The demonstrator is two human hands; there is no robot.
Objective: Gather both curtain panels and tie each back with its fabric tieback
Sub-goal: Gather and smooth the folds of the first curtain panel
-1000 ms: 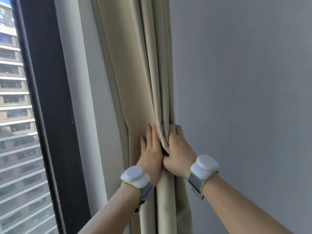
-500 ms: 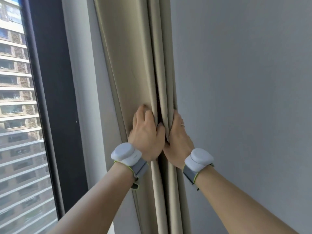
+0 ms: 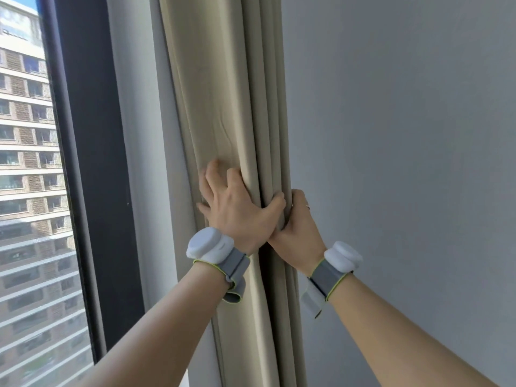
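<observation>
A beige curtain panel [image 3: 220, 107] hangs gathered in vertical folds against the corner, between the window and the wall. My left hand [image 3: 237, 208] lies on the front folds with fingers spread upward and its thumb hooked around a fold. My right hand [image 3: 298, 224] presses on the bundle's right side, its fingers tucked behind the folds next to the wall. The two hands touch at the base of the thumbs and squeeze the fabric between them. No tieback shows in view.
A dark window frame [image 3: 92, 163] stands at the left, with apartment buildings [image 3: 25, 163] outside. A plain grey wall [image 3: 405, 135] fills the right side. Both wrists carry white devices on grey straps.
Both hands have slid upward along the curtain. My left hand has spread wider over the front folds, and the bundle looks tighter and straighter.
</observation>
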